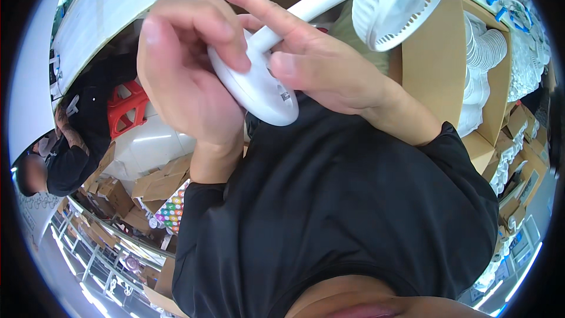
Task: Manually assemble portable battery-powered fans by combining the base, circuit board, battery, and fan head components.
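Two forearms of mine rise from my black sleeves and meet close in front of my chest. My left hand [188, 76] is half curled, fingers bent over the round base of a small white fan [265, 82]. My right hand [318, 59] closes around that base where the stem joins, forefinger stretched out straight. The fan's grille head points up and to the right, before a cardboard box [435, 65].

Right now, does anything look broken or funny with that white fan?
Nothing looks broken. The left hand and right hand hold the white fan by its round base; its grille head looks whole. It is just held tilted.
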The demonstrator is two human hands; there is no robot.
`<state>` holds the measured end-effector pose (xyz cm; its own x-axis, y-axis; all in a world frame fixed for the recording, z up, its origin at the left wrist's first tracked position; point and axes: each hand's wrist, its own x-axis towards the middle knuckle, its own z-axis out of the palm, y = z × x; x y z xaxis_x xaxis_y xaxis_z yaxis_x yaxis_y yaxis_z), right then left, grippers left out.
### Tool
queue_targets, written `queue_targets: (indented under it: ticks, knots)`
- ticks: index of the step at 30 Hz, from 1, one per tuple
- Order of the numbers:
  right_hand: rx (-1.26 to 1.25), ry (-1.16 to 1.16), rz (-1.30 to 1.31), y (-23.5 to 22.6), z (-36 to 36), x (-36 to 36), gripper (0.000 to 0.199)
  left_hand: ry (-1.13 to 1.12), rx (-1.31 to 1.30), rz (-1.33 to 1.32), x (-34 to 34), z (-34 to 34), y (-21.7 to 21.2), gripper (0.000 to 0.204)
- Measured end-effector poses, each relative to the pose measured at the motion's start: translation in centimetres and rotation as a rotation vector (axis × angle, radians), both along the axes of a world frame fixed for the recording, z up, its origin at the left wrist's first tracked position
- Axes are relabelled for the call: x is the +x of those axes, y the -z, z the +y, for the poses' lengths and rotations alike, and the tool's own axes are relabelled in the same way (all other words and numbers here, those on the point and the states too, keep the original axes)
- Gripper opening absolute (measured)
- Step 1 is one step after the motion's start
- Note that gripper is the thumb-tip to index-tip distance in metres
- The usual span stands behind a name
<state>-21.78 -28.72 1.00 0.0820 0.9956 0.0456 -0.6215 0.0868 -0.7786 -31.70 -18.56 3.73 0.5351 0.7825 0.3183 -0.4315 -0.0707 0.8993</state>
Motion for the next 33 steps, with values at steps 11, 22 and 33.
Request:
queue_targets:
  ticks: [11, 22, 33]
  knots:
    - [0.101, -0.053, -0.174, 0.1, -0.4, 0.4, 0.095, 0.136, 0.188, -0.06, -0.2, 0.3, 0.9, 0.056]
    - [0.378, 0.01, -0.59, 1.1, 0.0, 1.0, 0.111, 0.063, 0.01, -0.074, 0.1, 0.4, 0.7, 0.061]
    - [0.137, -0.077, -0.338, 0.6, -0.7, 0.1, 0.094, 0.092, 0.235, -0.036, -1.1, -0.3, 0.5, 0.053]
